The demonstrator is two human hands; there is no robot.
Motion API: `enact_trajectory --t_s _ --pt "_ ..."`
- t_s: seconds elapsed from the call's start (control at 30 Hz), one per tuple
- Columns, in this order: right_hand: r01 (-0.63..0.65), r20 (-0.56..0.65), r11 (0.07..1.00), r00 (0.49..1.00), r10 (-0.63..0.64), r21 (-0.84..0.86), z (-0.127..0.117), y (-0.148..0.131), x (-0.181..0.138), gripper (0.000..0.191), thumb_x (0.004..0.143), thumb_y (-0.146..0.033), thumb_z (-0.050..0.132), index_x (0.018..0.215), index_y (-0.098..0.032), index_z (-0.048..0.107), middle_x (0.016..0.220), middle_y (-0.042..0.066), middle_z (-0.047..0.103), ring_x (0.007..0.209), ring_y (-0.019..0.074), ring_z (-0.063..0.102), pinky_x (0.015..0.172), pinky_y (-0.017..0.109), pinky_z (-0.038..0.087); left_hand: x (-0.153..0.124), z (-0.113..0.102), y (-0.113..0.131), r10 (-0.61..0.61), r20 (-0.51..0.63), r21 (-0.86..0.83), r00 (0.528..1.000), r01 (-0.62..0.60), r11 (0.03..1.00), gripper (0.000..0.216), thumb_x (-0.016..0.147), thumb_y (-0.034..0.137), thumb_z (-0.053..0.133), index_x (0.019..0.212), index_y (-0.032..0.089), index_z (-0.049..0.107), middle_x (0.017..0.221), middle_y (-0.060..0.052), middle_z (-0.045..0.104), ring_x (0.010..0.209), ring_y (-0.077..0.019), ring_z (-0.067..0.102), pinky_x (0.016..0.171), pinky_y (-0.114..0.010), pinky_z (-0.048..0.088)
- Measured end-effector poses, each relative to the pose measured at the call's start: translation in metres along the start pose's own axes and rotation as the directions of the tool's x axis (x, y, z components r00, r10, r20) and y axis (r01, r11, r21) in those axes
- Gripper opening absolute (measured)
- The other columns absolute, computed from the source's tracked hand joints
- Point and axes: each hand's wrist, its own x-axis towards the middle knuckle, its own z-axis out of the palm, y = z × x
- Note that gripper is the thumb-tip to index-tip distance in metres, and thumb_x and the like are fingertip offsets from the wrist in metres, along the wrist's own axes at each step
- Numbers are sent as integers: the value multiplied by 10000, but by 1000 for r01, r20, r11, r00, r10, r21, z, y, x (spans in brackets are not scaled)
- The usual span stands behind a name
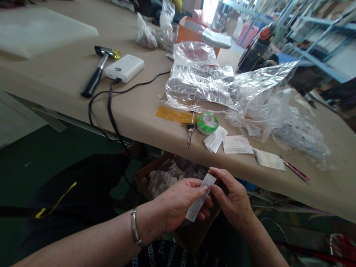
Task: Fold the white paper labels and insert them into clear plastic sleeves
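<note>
My left hand (182, 201) pinches a narrow white printed label (196, 204) between thumb and fingers, its lower end hanging free. The upper end of this label lies between the thumb and fingertips of my right hand (233, 197). Below both hands stands a cardboard box (149, 168) with many small clear packets (162, 181) inside, partly hidden by my left hand. Closest on the table edge are three small piles of white labels, the left pile (215, 139), the middle pile (237, 145) and the right pile (270, 159). Pink-handled tweezers (297, 171) touch the right pile.
A soldering-iron-like tool (190, 131) points over the table edge beside a green-rimmed round container (207, 123). Crumpled clear plastic bags (202, 79) lie behind. Leftward are a white power bank (125, 68) with a black cable (109, 106) and a hammer (97, 73). A dark bottle (254, 50) stands farther back.
</note>
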Motion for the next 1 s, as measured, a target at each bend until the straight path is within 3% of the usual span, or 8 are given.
enact_trajectory --t_s 0.53,1.0 --pt "-45 77 999 996 47 -26 9 -4 1 266 886 -256 499 1134 -207 581 1082 66 623 1004 184 585 891 309 460 3 -6 -8 -9 23 -74 1000 10 997 108 816 224 537 788 123 560 649 -12 563 490 -91 534 518 -223 411" --pt "-75 81 996 994 78 -48 13 -6 -2 327 875 -276 499 1180 -183 570 1115 80 640 1028 195 600 908 310 467 0 -1 -7 -53 -41 -124 998 48 991 75 821 182 522 787 122 553 615 -13 563 464 -100 546 508 -221 415"
